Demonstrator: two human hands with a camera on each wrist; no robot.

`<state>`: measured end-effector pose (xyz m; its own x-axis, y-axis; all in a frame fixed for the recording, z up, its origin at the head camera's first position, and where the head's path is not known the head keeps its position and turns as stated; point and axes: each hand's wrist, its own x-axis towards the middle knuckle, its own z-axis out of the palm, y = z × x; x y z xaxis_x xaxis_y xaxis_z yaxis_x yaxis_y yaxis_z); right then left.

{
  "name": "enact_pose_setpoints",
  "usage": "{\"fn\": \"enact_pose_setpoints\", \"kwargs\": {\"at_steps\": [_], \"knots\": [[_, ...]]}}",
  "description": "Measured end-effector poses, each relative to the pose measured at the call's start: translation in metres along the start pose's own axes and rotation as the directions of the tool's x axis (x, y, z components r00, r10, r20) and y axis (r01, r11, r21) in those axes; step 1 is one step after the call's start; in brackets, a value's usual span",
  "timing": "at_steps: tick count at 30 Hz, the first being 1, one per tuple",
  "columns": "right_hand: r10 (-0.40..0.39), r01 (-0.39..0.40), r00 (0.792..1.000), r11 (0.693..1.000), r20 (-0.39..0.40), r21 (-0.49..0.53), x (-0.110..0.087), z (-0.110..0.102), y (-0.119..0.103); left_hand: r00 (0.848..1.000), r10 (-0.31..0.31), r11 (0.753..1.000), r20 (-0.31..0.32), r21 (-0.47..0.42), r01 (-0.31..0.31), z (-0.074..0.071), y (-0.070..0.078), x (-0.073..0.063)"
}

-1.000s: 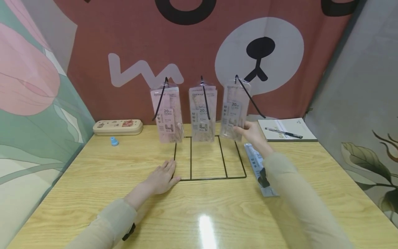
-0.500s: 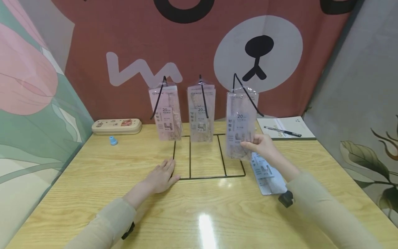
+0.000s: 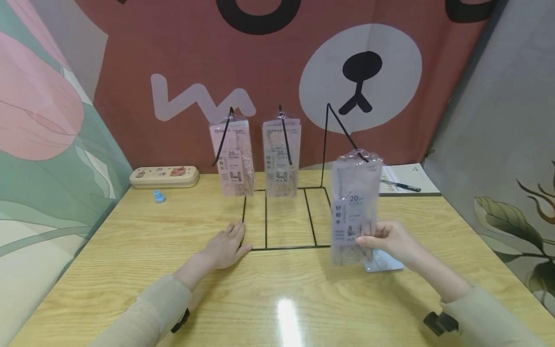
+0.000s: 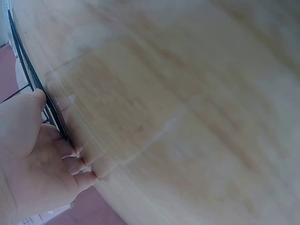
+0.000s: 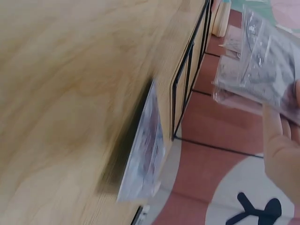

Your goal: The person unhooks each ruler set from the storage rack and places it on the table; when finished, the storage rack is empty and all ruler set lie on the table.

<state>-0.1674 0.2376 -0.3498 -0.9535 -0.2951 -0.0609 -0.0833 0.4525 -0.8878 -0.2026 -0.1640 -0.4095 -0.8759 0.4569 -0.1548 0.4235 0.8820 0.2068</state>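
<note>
My right hand (image 3: 392, 241) pinches the lower right edge of a clear ruler set pack (image 3: 351, 202) printed "20". Its top overlaps the front tip of the right hook (image 3: 340, 125) of a black wire rack; whether the hole is still on the tip, I cannot tell. My left hand (image 3: 225, 246) lies flat on the table, fingers touching the left side of the rack base (image 3: 290, 248). Similar packs hang on the left hook (image 3: 238, 168) and middle hook (image 3: 275, 168). Another pack (image 3: 383, 261) lies on the table, partly behind the held one.
A cream pencil case (image 3: 165, 177) and a small blue cone-shaped piece (image 3: 159, 196) sit at the back left. At the back right lies a notebook (image 3: 409, 173) with a black pen (image 3: 407, 186) on it. A patterned cloth (image 3: 182, 140) rises behind the table.
My right hand has drawn the right-hand pack forward and down along its hook, from near the back to the front tip. My left hand has stayed in place.
</note>
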Motion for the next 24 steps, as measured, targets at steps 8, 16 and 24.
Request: {"fn": "enact_pose_setpoints", "kwargs": {"at_steps": [8,16,24], "knots": [[-0.103,0.107,0.992,0.993,0.069,-0.050,-0.033,-0.029,0.015,1.000,-0.013,1.000,0.000,-0.022,0.013,0.000,0.001,0.000],[-0.014,0.004,0.999,0.975,-0.045,-0.223,-0.048,-0.074,0.030,1.000,-0.017,1.000,-0.001,-0.007,0.017,-0.001,0.002,-0.001],[0.088,-0.163,0.976,0.899,-0.197,-0.405,-0.033,-0.109,0.048,1.000,-0.009,1.000,-0.011,-0.002,0.009,0.001,0.001,0.001]]}}
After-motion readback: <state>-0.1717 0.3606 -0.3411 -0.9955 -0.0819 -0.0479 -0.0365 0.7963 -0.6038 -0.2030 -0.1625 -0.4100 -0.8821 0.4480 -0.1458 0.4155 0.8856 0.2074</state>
